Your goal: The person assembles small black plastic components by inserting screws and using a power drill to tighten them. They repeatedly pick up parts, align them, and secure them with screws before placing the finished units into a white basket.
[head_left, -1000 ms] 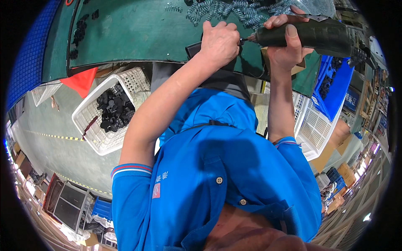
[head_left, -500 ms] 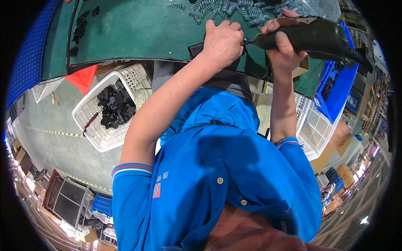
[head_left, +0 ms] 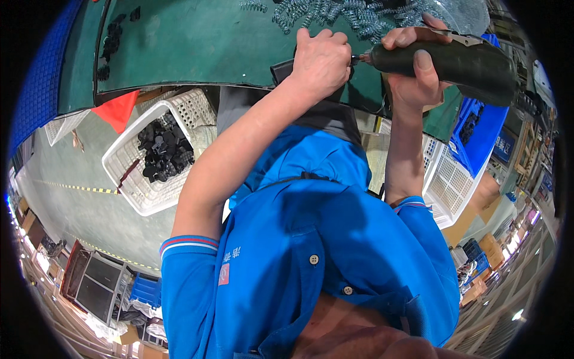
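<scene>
My right hand (head_left: 418, 78) is wrapped round a dark green power screwdriver (head_left: 460, 67), held level with its tip to the left. The tip reaches a small dark piece beside my left hand (head_left: 323, 63). That hand is closed at the table's near edge, and a black part (head_left: 281, 72) pokes out on its left side. Most of this part is hidden under the fingers, so its full shape does not show. Several loose coil springs (head_left: 335, 13) lie in a pile on the green table (head_left: 185, 54), just beyond both hands.
Below the table on the left stands a white basket (head_left: 146, 206) of black parts (head_left: 164, 149). A blue bin (head_left: 487, 140) and another white basket (head_left: 457, 188) are at the right. Small black pieces (head_left: 112, 42) lie on the table's left; a clear plastic bag (head_left: 469, 15) lies far right.
My right hand and the screwdriver have shifted slightly right, its back end swinging a little. The left hand has barely moved and keeps its grip.
</scene>
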Tool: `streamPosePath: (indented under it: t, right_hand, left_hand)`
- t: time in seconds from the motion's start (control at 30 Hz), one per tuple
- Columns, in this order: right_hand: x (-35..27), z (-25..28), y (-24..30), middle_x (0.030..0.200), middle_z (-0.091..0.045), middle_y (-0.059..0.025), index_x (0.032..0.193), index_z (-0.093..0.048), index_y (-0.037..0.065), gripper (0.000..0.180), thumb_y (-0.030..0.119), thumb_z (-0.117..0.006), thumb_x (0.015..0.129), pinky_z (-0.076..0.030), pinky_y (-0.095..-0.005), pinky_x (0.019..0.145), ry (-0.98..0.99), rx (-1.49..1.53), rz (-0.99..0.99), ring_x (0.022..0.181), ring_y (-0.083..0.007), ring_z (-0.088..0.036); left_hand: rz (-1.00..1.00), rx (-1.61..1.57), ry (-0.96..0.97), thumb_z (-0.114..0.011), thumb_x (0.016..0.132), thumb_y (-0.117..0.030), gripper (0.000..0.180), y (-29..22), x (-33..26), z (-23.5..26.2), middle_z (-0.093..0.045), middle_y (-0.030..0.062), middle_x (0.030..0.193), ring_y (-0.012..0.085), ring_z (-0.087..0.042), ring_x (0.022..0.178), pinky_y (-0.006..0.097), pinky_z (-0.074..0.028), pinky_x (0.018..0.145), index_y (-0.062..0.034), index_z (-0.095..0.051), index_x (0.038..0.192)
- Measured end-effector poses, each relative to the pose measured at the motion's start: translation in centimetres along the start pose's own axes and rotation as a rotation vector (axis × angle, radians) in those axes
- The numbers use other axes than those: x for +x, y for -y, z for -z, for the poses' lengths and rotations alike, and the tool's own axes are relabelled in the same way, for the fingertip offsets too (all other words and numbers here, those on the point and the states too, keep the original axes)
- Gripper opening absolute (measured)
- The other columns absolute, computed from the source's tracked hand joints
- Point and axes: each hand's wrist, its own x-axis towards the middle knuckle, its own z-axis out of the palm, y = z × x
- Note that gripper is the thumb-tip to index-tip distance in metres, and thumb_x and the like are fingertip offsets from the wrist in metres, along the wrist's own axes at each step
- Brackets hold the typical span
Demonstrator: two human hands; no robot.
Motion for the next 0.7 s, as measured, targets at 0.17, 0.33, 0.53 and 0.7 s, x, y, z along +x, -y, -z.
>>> streamPosePath:
  t: [0.17, 0.33, 0.53, 0.7]
  right_hand:
    - [0.9, 0.2, 1.2, 0.088, -0.058, -0.0182, 0.131, -0.041, -0.005, 0.059, 0.019, -0.060, 0.081, -0.049, -0.0458, 0.078, 0.134, 0.041, -0.019, 0.080, -0.0310, -0.058]
    - [0.4, -0.7, 1.0, 0.088, -0.058, -0.0182, 0.131, -0.042, -0.006, 0.059, 0.018, -0.061, 0.081, -0.049, -0.0460, 0.078, -0.002, -0.041, 0.015, 0.079, -0.0311, -0.058]
    - [0.5, -0.6, 0.7, 0.087, -0.059, -0.0179, 0.130, -0.042, -0.007, 0.059, 0.018, -0.061, 0.081, -0.049, -0.0462, 0.078, 0.009, -0.041, 0.035, 0.079, -0.0302, -0.058]
    - [0.5, -0.2, 0.2, 0.088, -0.059, -0.0174, 0.131, -0.043, -0.008, 0.059, 0.020, -0.061, 0.081, -0.049, -0.0448, 0.078, 0.046, -0.017, 0.019, 0.079, -0.0297, -0.058]
  left_hand:
    - [0.000, -0.010, -0.015, -0.073, 0.070, -0.025, 0.017, 0.2, -0.2, 0.0, -0.060, 0.0007, 0.084, 0.0210, -0.061, 0.088, 0.044, -0.039, 0.074, -0.0118, -0.065, 0.077]
    - [-0.004, -0.006, -0.021, -0.073, 0.071, -0.024, 0.017, 0.2, -0.2, -0.1, -0.060, 0.0010, 0.084, 0.0211, -0.061, 0.088, 0.044, -0.039, 0.074, -0.0115, -0.066, 0.078]
    - [0.002, -0.005, -0.021, -0.073, 0.071, -0.025, 0.017, 0.2, -0.2, -0.1, -0.060, 0.0011, 0.085, 0.0211, -0.061, 0.088, 0.044, -0.039, 0.074, -0.0113, -0.066, 0.079]
    - [0.005, 0.000, -0.005, -0.073, 0.071, -0.025, 0.017, 0.1, -0.1, 0.0, -0.060, 0.0010, 0.085, 0.0211, -0.061, 0.088, 0.044, -0.039, 0.074, -0.0119, -0.067, 0.080]
